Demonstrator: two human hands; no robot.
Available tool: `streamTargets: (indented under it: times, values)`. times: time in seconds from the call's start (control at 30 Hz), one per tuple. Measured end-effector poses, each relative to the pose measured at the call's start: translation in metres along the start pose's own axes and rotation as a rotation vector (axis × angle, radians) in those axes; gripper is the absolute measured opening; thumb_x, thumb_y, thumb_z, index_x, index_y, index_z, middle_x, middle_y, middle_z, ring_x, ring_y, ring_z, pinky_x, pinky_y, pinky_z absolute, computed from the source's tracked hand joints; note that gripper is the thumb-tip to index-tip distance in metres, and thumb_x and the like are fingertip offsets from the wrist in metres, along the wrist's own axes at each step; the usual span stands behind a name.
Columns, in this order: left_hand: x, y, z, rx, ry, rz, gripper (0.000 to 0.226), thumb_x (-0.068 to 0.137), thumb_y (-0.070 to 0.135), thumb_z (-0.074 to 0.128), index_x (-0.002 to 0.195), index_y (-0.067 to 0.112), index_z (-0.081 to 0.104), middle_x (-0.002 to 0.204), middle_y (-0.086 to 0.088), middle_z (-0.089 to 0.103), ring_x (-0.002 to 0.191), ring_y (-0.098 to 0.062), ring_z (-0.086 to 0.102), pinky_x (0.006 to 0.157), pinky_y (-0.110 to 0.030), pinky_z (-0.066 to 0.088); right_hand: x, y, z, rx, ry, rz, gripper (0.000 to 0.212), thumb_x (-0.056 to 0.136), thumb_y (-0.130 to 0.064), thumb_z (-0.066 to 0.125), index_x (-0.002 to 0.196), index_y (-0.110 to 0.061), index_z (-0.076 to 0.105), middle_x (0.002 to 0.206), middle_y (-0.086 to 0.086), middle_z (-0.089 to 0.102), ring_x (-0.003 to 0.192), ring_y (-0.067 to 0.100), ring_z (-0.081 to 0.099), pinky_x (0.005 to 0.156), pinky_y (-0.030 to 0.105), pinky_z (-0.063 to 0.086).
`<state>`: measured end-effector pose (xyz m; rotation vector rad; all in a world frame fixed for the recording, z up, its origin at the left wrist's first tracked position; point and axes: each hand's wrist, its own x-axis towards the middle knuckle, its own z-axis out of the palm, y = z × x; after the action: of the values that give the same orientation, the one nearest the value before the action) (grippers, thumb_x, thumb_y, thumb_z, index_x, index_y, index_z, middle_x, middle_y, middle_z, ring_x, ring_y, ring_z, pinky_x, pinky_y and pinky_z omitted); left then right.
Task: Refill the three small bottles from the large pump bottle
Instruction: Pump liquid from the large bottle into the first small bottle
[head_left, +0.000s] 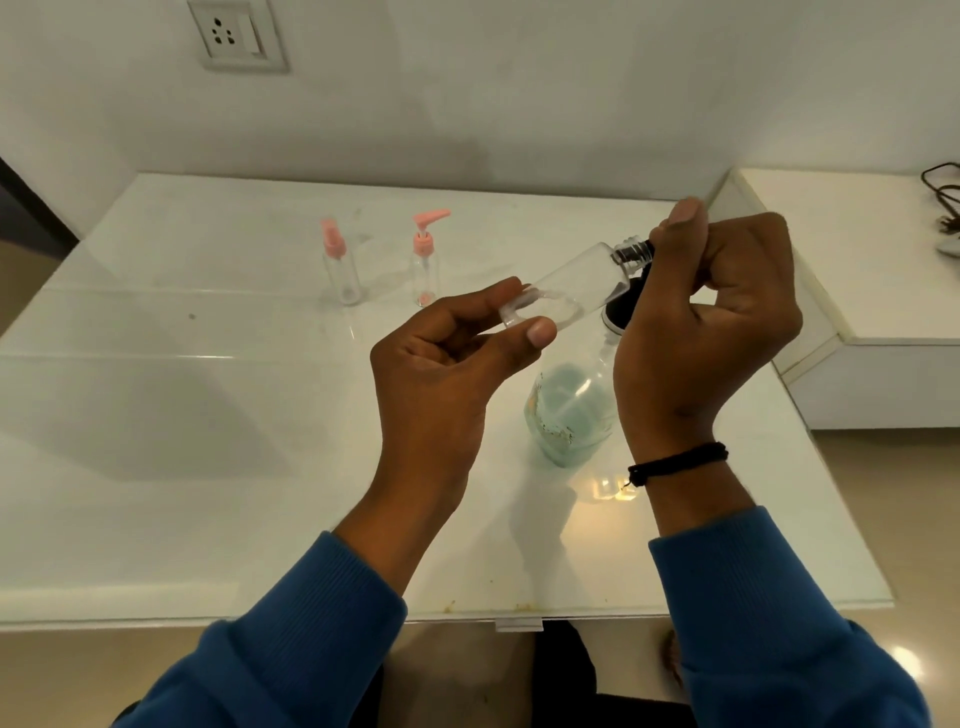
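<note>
My left hand (457, 353) pinches the base of a small clear bottle (566, 291), which is uncapped and tilted with its threaded neck pointing up and right. My right hand (711, 312) is curled round the black pump head (626, 304) of the large pump bottle (569, 410), and the black nozzle meets the small bottle's mouth. The large bottle stands on the white table (208, 415) and holds blue-green liquid low down. Two more small clear bottles stand at the back: one with a pink spray top (340, 265), one with a pink pump top (426, 260).
A raised white shelf (857, 270) adjoins the table on the right, with a black cable (943, 192) on it. A wall socket (236, 34) sits above the table's back left. The table's front edge (467, 618) runs just above my blue sleeves.
</note>
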<state>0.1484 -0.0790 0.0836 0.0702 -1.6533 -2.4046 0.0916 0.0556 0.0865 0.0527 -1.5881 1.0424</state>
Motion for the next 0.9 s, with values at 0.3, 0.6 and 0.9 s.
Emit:
streamTargets:
  times: [0.3, 0.6, 0.9]
  values:
    - [-0.0005, 0.0001, 0.0005, -0.029, -0.011, -0.02, 0.037, 0.067, 0.021, 0.08, 0.103, 0.016, 0.075, 0.105, -0.002, 0.079, 0.1, -0.025, 0.075, 0.08, -0.03, 0.061, -0.0034, 0.0036, 0.0002, -0.05, 0.016, -0.007, 0.037, 0.099, -0.005, 0.063, 0.063, 0.001, 0.06, 0.063, 0.012, 0.054, 0.064, 0.014, 0.044, 0.06, 0.032, 0.04]
    - [-0.0008, 0.0005, 0.0012, -0.013, -0.006, -0.012, 0.037, 0.068, 0.021, 0.08, 0.105, 0.016, 0.075, 0.106, -0.003, 0.078, 0.1, -0.025, 0.075, 0.082, -0.032, 0.061, -0.0037, 0.0016, 0.0015, -0.08, 0.014, -0.018, 0.036, 0.099, -0.006, 0.062, 0.063, 0.0, 0.059, 0.065, 0.006, 0.051, 0.063, 0.031, 0.048, 0.059, 0.045, 0.042]
    - [-0.0005, 0.0019, 0.0016, -0.004, -0.003, 0.002, 0.038, 0.067, 0.021, 0.08, 0.104, 0.016, 0.075, 0.104, -0.001, 0.079, 0.098, -0.023, 0.076, 0.08, -0.029, 0.061, -0.0009, -0.0005, 0.001, -0.078, 0.016, -0.027, 0.037, 0.099, -0.007, 0.062, 0.063, 0.001, 0.061, 0.063, 0.009, 0.053, 0.063, 0.027, 0.047, 0.061, 0.047, 0.044]
